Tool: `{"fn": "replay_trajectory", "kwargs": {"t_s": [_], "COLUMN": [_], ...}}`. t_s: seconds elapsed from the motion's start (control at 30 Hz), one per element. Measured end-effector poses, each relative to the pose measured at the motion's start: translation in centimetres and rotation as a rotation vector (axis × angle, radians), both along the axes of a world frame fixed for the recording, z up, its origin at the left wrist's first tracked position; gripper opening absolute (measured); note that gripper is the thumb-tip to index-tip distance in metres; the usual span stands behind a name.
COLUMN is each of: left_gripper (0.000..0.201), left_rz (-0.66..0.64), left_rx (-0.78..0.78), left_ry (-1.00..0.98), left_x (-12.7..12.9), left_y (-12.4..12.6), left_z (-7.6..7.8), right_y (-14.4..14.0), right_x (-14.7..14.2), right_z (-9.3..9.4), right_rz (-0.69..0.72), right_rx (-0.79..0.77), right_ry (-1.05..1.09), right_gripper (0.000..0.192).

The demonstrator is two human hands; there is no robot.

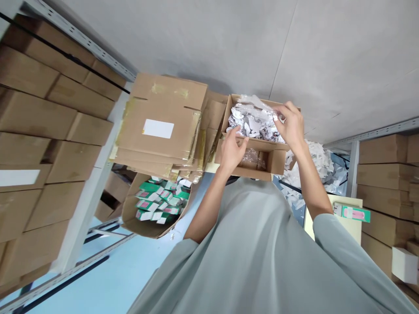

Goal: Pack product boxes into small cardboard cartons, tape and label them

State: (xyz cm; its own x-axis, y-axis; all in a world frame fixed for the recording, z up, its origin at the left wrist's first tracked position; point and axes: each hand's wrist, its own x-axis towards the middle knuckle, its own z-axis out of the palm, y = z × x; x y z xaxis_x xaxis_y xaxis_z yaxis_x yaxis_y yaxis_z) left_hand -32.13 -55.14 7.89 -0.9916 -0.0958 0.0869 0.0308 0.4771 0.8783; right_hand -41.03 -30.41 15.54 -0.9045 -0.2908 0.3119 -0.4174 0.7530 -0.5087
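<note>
A cardboard box (228, 114) full of white paper scraps (257, 123) stands before me against the wall. Crumpled clear plastic wrap (253, 104) lies over the scraps. My right hand (290, 124) is at the box's right side, fingers closed on the edge of the wrap. My left hand (232, 150) is at the front left edge of that box, fingers apart, the fingertips by the scraps. Closer to my body is a smaller open carton (278, 162), with a piece of clear bubble wrap (252, 158) inside; my left wrist crosses its left side.
Flattened cartons (160, 104) are stacked on the left. Below them a carton (131, 211) holds many green-and-white small boxes (163, 198). Shredded paper (316, 163) is heaped on the right, near one green-and-pink package (355, 213). Shelves of cartons (39, 113) flank both sides.
</note>
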Motion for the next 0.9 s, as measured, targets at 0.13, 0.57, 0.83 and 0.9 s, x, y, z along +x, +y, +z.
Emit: {"fn": "replay_trajectory", "kwargs": {"t_s": [0.13,0.57,0.83,0.9], "left_gripper": [0.11,0.091,0.064,0.048], "left_rz": [0.063,-0.104,-0.274,-0.112], "left_rx": [0.096,0.334,0.683,0.69], "left_ry": [0.049,0.133,-0.2,-0.21], "left_x": [-0.5,3.9,6.4,6.5], "left_y": [0.7,-0.3,2.3,2.3], "left_z": [0.2,5.1,1.7,0.4], "right_y": [0.8,2.1,-2.1,-2.8], "right_x": [3.0,12.3,14.5,15.1], "right_z": [1.5,0.1,-3.5,-3.8], "right_rz": [-0.014,0.109,0.297,0.383], "right_rx": [-0.159,-0.672,-0.543,-0.457], "right_ry": [0.037,-0.359,-0.323,-0.299], "right_gripper": [0.04,0.031,0.027,0.029]}}
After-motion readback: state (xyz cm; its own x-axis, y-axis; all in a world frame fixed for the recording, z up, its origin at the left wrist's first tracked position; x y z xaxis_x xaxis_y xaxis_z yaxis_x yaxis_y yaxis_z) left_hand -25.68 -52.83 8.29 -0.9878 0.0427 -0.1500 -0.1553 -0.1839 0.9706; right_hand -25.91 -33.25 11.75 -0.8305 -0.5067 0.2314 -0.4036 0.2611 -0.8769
